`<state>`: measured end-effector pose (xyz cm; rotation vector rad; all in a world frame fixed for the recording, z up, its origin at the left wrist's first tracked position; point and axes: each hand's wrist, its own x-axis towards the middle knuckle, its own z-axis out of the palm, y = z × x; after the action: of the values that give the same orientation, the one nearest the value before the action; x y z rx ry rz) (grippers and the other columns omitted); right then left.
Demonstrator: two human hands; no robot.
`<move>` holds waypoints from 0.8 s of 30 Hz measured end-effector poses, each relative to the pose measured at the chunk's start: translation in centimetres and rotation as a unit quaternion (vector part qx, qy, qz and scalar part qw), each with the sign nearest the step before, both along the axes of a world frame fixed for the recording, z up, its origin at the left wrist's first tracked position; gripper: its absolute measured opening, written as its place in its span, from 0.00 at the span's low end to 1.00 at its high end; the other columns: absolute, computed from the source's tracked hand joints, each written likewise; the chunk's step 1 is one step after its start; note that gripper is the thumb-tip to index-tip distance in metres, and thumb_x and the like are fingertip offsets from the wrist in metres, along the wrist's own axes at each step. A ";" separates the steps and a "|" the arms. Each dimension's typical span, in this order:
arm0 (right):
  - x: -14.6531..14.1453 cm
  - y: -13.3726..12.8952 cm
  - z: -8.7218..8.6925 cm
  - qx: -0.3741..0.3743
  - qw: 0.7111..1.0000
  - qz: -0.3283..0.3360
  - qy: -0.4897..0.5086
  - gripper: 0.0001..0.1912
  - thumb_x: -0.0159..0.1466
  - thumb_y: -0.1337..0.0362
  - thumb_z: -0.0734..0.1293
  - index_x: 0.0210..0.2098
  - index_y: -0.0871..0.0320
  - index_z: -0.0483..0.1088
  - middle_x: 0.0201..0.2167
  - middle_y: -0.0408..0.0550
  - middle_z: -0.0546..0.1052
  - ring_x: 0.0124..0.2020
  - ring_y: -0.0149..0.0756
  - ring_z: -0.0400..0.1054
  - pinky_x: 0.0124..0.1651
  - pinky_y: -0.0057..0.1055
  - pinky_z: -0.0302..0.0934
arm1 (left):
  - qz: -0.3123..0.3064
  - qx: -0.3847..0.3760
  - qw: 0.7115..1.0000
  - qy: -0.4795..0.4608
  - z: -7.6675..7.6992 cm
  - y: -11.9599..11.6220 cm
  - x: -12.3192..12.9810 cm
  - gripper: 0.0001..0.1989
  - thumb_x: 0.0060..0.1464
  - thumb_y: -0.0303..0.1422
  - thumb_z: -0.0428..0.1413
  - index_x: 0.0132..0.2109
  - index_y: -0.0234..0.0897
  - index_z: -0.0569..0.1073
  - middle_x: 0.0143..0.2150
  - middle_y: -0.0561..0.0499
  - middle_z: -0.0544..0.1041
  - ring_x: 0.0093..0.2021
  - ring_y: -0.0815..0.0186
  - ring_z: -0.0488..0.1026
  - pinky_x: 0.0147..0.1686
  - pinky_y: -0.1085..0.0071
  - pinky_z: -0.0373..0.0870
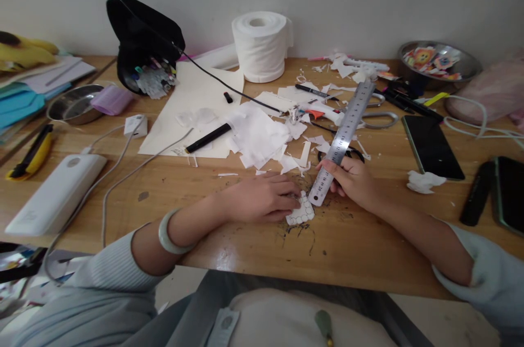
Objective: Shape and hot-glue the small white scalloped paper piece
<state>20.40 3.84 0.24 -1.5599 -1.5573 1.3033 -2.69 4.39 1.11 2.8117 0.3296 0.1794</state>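
Ruler [338, 149]: silver-grey, black numerals and ticks. Small paper piece [303, 212]: white, black-outlined rounded cells. Bench [254, 246]: tan-brown wood grain, dark ink scribbles near the small piece. Large sheet [196, 93]: cream. Scraps [262, 134]: plain white. Marker [210, 137]: black, yellowish end. Tissue roll [260, 49]: white. Pencil case [143, 22]: black. Cutter [30, 153]: yellow and black. Power bank [57, 192]: white, grey oval. Soft packet [112, 100]: lilac. Right bowl [470, 66]: silver; contents orange, pink, white. Bangle [167, 235]: pale green. Sleeves [118, 259]: light grey-blue, ribbed cuff on the left.

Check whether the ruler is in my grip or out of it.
In: your right grip holds the ruler, with the thumb across its face near the lower end.
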 end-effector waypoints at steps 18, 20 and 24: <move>0.1 0.0 -0.3 0.016 0.999 0.029 -0.017 0.21 0.61 0.48 0.59 0.31 0.61 0.69 0.13 0.39 0.66 0.12 0.23 0.56 0.15 0.23 0.50 | 0.001 0.001 1.000 -0.001 -0.1 0.0 0.1 0.11 0.61 0.32 0.47 0.46 0.37 0.71 0.50 0.45 0.71 0.49 0.60 0.66 0.49 0.65 0.64; 0.1 0.0 -0.4 0.012 0.999 0.032 -0.013 0.21 0.60 0.48 0.60 0.31 0.61 0.69 0.13 0.39 0.67 0.12 0.23 0.57 0.15 0.23 0.51 | 0.000 0.003 1.000 0.002 -0.1 0.0 0.1 0.11 0.61 0.32 0.47 0.45 0.37 0.72 0.50 0.45 0.71 0.49 0.60 0.66 0.49 0.65 0.64; 0.3 0.0 -0.5 0.002 1.000 0.014 0.013 0.21 0.60 0.48 0.61 0.31 0.61 0.70 0.13 0.38 0.66 0.12 0.23 0.57 0.14 0.23 0.50 | 0.001 0.008 1.000 0.004 0.0 0.0 0.1 0.11 0.61 0.32 0.46 0.46 0.37 0.71 0.49 0.45 0.71 0.48 0.61 0.67 0.48 0.65 0.64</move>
<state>20.72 3.89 -0.28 -1.5181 -1.5705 1.3303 -2.58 4.38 1.12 2.8282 0.3344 0.1733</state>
